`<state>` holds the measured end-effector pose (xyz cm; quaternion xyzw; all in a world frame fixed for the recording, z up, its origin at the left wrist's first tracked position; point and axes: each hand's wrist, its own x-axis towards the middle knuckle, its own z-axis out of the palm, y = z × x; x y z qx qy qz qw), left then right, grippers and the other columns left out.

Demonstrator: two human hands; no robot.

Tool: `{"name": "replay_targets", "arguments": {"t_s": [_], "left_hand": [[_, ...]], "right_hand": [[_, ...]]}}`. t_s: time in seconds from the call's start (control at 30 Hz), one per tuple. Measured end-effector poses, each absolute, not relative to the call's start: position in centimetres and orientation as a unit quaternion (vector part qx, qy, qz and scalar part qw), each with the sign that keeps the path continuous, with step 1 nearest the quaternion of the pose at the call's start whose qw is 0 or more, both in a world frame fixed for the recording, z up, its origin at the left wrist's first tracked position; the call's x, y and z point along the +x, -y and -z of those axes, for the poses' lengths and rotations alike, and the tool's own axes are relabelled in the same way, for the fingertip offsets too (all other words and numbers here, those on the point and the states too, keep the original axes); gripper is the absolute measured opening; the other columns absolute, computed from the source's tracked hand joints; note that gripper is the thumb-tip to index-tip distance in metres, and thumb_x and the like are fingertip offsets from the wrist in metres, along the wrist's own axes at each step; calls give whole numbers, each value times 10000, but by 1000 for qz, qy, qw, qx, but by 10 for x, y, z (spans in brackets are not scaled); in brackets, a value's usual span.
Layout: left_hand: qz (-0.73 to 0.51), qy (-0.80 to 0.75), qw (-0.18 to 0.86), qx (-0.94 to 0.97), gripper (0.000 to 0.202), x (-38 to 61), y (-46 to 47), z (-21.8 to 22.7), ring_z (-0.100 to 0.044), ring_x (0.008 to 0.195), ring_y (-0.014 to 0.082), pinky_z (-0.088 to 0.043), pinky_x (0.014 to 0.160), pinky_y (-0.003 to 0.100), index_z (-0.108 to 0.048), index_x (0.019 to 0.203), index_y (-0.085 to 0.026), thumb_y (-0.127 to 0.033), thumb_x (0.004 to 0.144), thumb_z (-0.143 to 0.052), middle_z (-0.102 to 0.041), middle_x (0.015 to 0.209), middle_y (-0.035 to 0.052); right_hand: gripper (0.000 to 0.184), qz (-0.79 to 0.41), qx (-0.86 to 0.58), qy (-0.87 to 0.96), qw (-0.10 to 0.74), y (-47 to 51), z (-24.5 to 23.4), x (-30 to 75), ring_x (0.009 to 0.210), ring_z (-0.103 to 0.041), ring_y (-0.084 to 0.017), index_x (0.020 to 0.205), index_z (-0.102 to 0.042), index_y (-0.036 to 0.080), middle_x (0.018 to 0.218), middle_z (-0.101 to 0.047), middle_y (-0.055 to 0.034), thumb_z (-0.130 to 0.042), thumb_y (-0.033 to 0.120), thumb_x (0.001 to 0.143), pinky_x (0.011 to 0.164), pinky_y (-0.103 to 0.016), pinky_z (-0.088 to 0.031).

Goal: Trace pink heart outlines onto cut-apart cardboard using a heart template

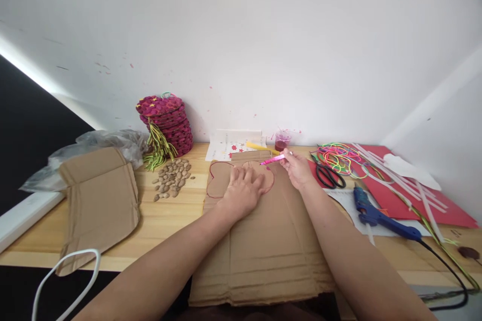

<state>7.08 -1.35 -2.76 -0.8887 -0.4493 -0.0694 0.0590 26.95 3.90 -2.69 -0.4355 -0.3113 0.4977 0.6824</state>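
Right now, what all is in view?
Large cardboard: one, brown, front centre
Drawing tool: one, pink, centre
Cardboard piece: one, brown, left
Plastic bag: one, clear, left
Cable: one, white, left
Shells or seeds: many, tan, left
Tasselled cylinder: one, purple, back left
Starred paper: one, white, back
Cup: one, clear, back
Thin strip: one, yellow, back
Cords: several, multicoloured, right
Scissors: one pair, black, right
Glue gun: one, blue, right
Sheets: count unclear, red, right
Sticks: several, white, right
Disc: one, brown, right
Table: one, pale, beneath
Left hand: one, bare, on large cardboard
Right hand: one, bare, holding drawing tool
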Motion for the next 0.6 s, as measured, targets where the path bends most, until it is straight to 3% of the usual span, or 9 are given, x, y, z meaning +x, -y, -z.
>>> {"name": "replay_targets", "arguments": {"t_s": [0.17,0.33,0.43,0.6], "left_hand": [[93,446,72,-887,466,64,16,33,-472,1347,359,-252,1152,649,-545,1397,-247,-429,1023,-336,-516,1466,168],[101,439,72,-890,465,62,19,34,-492,1335,366,-285,1151,629,-568,1368,-211,-414,1025,-330,-544,1428,191],[99,430,70,-894,460,60,20,35,-493,1337,377,-295,1148,631,-567,1363,-197,-405,1025,-333,-542,1424,207],[110,418,72,-899,456,54,22,38,-481,1351,376,-295,1152,633,-555,1375,-208,-419,1021,-360,-528,1442,196]], "right_hand": [[346,-508,-444,296,676,-36,21,259,588,-621,-104,678,-596,225,549,-581,75,-870,434,685,703,-256,-558],[358,-518,-478,263,659,-48,0,260,625,-693,-132,712,-559,234,533,-587,62,-808,485,769,595,-234,-543],[377,-531,-490,258,641,-56,-9,254,638,-699,-121,660,-518,222,533,-584,53,-743,459,847,602,-219,-541],[283,-567,-512,284,580,-65,-3,228,689,-715,-155,695,-580,213,522,-564,48,-714,371,888,678,-267,-566]]}}
